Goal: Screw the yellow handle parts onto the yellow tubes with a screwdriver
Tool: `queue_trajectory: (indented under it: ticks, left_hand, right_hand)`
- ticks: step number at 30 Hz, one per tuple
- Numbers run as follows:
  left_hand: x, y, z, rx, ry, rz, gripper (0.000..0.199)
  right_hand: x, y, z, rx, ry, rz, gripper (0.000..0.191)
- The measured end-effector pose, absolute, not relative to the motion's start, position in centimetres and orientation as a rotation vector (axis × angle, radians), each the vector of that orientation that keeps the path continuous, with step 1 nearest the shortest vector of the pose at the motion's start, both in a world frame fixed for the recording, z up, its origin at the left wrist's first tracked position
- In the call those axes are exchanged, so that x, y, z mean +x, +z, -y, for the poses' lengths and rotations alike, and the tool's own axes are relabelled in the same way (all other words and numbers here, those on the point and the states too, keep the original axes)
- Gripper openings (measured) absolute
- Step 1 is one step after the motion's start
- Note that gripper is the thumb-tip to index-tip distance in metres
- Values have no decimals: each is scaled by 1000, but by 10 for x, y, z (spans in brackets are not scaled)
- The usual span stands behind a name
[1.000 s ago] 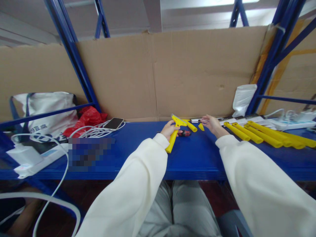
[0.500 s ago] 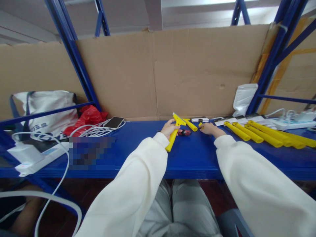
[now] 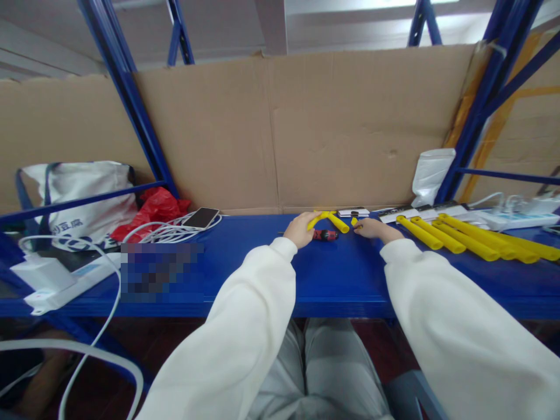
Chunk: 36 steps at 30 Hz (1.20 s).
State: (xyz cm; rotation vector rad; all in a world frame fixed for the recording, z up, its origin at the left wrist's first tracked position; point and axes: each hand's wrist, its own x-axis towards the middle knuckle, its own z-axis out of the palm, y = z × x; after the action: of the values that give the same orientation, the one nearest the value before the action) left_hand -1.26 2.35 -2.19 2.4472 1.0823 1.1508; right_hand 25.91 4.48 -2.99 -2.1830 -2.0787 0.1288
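Note:
My left hand is closed around a yellow scraper, whose handle is now mostly hidden behind the fingers. Just past it on the blue table lies another yellow tool, its round handle end toward me. A screwdriver with a red and black handle rests beside my left hand, its shaft pointing left. My right hand is low over the table with fingers pinched at a small yellow piece.
Several yellow handles lie in a row at the right. Behind them are flat black-and-white packages and a power strip. At the left are a phone, coiled white cable, a red plastic bag and a cloth bag. Cardboard stands behind.
My left hand has turned the scraper over, so its handle no longer points toward me. My right hand has stayed in nearly the same place by the small yellow piece.

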Motion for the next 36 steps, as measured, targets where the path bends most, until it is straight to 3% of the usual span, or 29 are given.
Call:
queue_trajectory:
  ticks: [15,21,28,36]
  left_hand:
    - [-8,-30,-17,2682,822,-1118,57]
    - [-8,-23,-2,2685,760,-1254,56]
    - [-6,-19,3,2667,745,-1268,53]
    - [-6,-16,6,2697,682,-1342,56]
  right_hand:
    - [240,-9,-17,-2241,121,2125,35]
    - [231,-5,-16,-2055,-80,2037,33]
    - [207,-4,-12,-1506,313,2045,19]
    - [212,-5,-18,-1519,380,1806,17]
